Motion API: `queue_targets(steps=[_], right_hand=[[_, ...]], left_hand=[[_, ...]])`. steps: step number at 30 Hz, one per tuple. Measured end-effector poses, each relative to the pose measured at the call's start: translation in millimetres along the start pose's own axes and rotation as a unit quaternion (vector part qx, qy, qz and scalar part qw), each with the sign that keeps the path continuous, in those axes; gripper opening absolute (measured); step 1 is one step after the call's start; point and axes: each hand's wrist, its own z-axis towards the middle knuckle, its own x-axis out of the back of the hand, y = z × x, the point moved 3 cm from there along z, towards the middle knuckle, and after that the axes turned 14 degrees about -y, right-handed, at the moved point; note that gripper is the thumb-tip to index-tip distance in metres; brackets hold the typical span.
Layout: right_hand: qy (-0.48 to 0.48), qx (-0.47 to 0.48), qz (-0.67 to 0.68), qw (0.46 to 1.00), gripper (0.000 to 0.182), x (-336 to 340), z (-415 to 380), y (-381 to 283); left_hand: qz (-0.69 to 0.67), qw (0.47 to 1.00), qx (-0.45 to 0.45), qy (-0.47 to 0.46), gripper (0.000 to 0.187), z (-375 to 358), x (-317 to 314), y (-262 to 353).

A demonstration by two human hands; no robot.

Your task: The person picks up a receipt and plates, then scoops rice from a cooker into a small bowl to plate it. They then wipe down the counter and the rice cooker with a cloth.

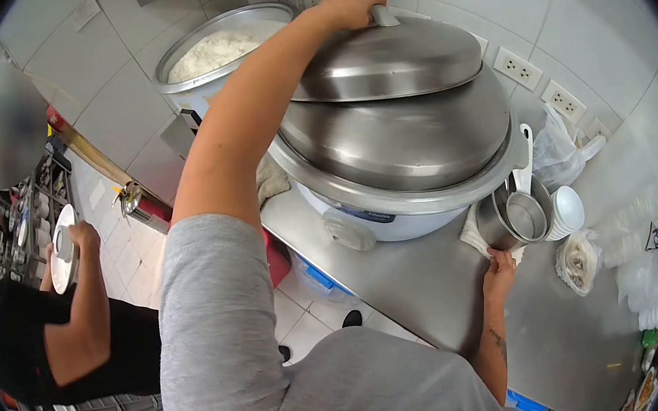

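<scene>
My left hand [355, 8] reaches far forward, its fingers closed around the handle of a steel lid [410, 58]. That lid rests tilted on a second, wider domed lid [403, 140], which sits on a large rice cooker [420, 219]. Low on the right, my right hand [501, 271] has its fingers closed at the edge of a pale cloth [472, 234], beside the base of a metal pot [494, 219]. Inside the pot stands a small dipper [526, 215] with a white handle [523, 155]. What the right fingertips press on is partly hidden.
Behind on the left stands an uncovered cooker of white rice [218, 52]. White bowls [567, 211], a plastic bag [562, 150] and a bagged item [579, 262] lie right of the pot on the steel counter [411, 285]. At left, another person [76, 332] holds a white plate [65, 250].
</scene>
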Motion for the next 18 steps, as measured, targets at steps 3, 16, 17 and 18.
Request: queue_targets(steps=[3, 16, 17, 18], right_hand=[[-0.003, -0.005, -0.005, 1.000, 0.021, 2.7, 2.7, -4.3], [0.031, 0.013, -0.003, 0.999, 0.030, -7.0, -3.8, 0.8], [0.031, 0.013, -0.006, 0.999, 0.030, -7.8, -3.4, 2.4], [0.032, 0.013, -0.009, 0.999, 0.030, -9.4, -2.5, 3.2]], left_hand=[[0.036, 0.999, 0.010, 0.037, 0.045, -25.3, 5.3, 14.5], [0.145, 0.987, -0.021, 0.059, 0.044, -212.7, 81.5, -40.8], [0.161, 0.986, 0.007, 0.049, 0.045, -221.1, 80.1, -56.2], [0.176, 0.983, 0.035, 0.039, 0.045, -229.0, 78.2, -70.6]])
